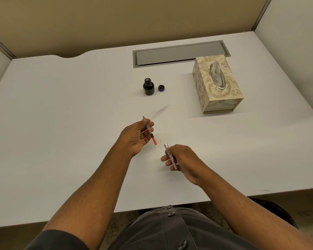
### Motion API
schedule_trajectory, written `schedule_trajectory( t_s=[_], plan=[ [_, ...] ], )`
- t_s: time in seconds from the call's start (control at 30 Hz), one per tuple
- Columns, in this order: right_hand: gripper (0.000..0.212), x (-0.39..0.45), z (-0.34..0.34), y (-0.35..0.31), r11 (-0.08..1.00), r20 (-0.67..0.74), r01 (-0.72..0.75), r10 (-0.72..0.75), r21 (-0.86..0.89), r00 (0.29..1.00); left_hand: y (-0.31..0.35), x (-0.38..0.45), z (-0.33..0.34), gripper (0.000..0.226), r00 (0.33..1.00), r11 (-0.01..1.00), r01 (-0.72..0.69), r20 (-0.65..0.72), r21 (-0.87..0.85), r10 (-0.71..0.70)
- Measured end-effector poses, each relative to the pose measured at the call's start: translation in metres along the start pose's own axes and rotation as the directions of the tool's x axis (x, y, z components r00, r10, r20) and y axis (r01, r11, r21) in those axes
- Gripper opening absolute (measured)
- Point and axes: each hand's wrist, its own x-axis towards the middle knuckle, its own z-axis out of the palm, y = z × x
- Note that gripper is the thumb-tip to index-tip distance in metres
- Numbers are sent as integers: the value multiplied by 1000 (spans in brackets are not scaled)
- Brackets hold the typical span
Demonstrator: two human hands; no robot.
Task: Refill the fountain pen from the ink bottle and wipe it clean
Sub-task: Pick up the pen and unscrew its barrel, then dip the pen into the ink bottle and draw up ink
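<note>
My left hand (136,137) holds the pen's front section (150,131), a clear converter with an orange end knob pointing toward me and the nib pointing away. My right hand (181,157) grips the pink metal pen barrel (170,156), apart from the front section. Farther back on the white desk (61,114) stands the dark ink bottle (148,86), uncapped, with its purple cap (161,88) lying just to its right. Both hands hover above the desk, well short of the bottle.
A patterned cream tissue box (217,85) with a tissue sticking up stands at the right rear. A grey cable hatch (181,53) is set into the desk behind the bottle. Partition walls surround the desk. A faint smear (158,112) marks the surface.
</note>
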Motion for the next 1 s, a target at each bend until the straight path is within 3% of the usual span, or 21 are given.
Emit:
schedule_trajectory(
  t_s=[0.07, 0.17, 0.33, 0.53, 0.77, 0.9, 1.0],
  plan=[
    [20, 11, -8, 2, 1000, -102, 25, -24, 4, 994, -3, -2, 0, 16, 1000, 1000, 12, 15, 25, -13],
    [20, 27, -19, 2, 983, -217, 94, -127, -156, 968, -9, -5, 2, 16, 999, 998, 29, 27, 53, -30],
    [17, 54, -28, -4, 940, -399, 139, -263, -313, 879, -11, -7, 4, 17, 998, 996, 29, 50, 82, -33],
    [18, 85, -30, -11, 833, -467, 45, -352, -551, 811, -14, -11, 6, 17, 998, 995, 22, 64, 100, -29],
    [26, 96, -26, -11, 685, -445, -25, -445, -728, 777, -21, -16, 10, 17, 997, 994, 34, 68, 106, -41],
    [30, 93, -27, -9, 684, -436, 4, -470, -730, 768, -22, -15, 9, 18, 995, 995, 23, 91, 95, -32],
    [29, 80, -24, -11, 726, -470, 80, -520, -683, 713, -21, -14, 9, 17, 995, 996, 17, 93, 83, -25]
  ],
)
